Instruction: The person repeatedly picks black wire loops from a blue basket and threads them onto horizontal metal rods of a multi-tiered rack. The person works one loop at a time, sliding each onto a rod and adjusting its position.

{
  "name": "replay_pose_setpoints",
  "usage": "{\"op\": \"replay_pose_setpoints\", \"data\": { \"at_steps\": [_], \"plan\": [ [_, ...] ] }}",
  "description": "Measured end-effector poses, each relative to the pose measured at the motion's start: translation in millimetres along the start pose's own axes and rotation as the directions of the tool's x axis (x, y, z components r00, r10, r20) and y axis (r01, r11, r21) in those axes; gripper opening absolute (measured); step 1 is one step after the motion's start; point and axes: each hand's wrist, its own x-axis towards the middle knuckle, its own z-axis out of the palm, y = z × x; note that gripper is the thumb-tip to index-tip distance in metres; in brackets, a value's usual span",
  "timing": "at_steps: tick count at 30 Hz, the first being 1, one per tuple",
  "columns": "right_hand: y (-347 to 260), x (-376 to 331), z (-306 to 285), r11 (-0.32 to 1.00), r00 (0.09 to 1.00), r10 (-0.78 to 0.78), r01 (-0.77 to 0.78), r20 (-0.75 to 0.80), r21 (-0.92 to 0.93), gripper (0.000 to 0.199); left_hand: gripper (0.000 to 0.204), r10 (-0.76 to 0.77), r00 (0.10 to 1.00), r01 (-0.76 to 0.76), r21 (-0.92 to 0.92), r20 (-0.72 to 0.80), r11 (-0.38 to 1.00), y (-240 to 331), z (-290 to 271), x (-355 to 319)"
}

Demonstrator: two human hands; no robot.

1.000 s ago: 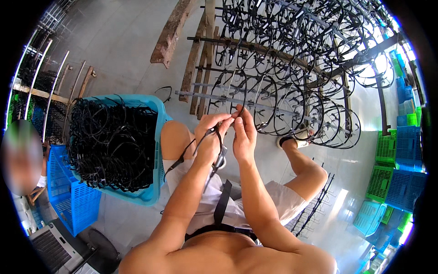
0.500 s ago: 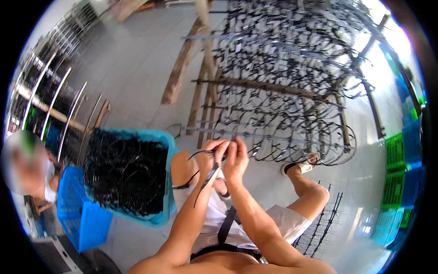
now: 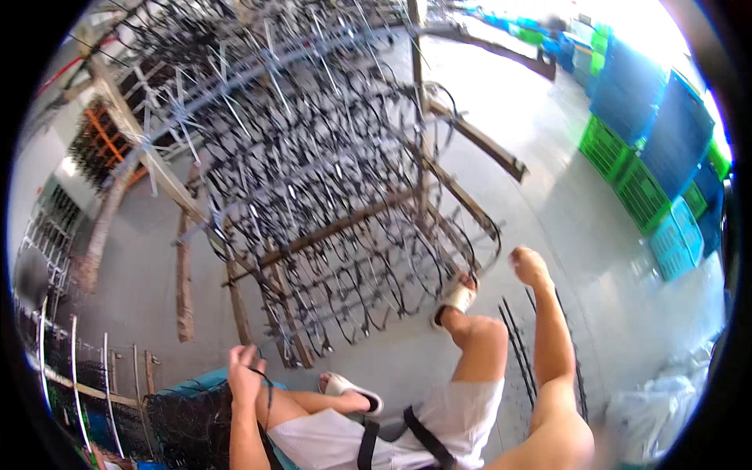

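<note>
My left hand [image 3: 244, 374] is closed around a thin black curved strip [image 3: 265, 388] above the rim of the teal tub. My right hand [image 3: 531, 266] is raised at the right, well apart from the left one. Its fingers are curled, and whatever may be in them is hidden. Between and beyond my hands stands a wooden rack [image 3: 345, 223], with many black curved strips [image 3: 313, 149] hanging in rows from long bars. Below my left forearm, the teal tub [image 3: 205, 384] holds a tangled heap of black strips [image 3: 188, 423].
Green crates [image 3: 642, 192] and large blue bins [image 3: 675, 133] line the right side. Dark spiked rods [image 3: 518, 345] lie on the floor near my right arm. Clear plastic bags [image 3: 658, 415] sit at lower right. White upright bars [image 3: 74, 376] stand at far left.
My hands were together in front of the rack; now they are wide apart, the right one far to the right. The view has swung right, and the rack shows further left.
</note>
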Motion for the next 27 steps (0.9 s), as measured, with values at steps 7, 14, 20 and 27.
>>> {"op": "replay_pose_setpoints", "data": {
  "at_steps": [7, 14, 20, 27],
  "plan": [
    [10.5, 75.0, 88.7, 0.783, 0.776, -0.613, 0.57, -0.147, -0.25, 0.033, 0.018, 0.007, 1.0, -0.001, 0.325, -0.019, 0.946, -40.8, 22.5, 3.6],
    [31.8, 73.0, 33.9, 0.912, 0.809, -0.2, 0.36, -0.554, 0.197, 0.014, 0.023, 0.295, 0.872, -0.132, 0.394, -0.39, 0.909, 14.1, -78.5, -7.3],
    [10.2, -12.1, -109.4, 0.736, 0.433, -0.673, 0.479, -0.6, -0.479, 0.025, 0.036, 0.322, 0.775, -0.187, 0.29, -0.544, 0.939, 51.1, -184.4, -31.5],
    [-2.5, -89.1, -147.2, 0.802, 0.684, -0.598, 0.498, -0.418, -0.331, 0.024, 0.032, 0.326, 0.829, -0.242, 0.234, -0.454, 0.942, 48.5, -169.0, -68.6]
  ]
}}
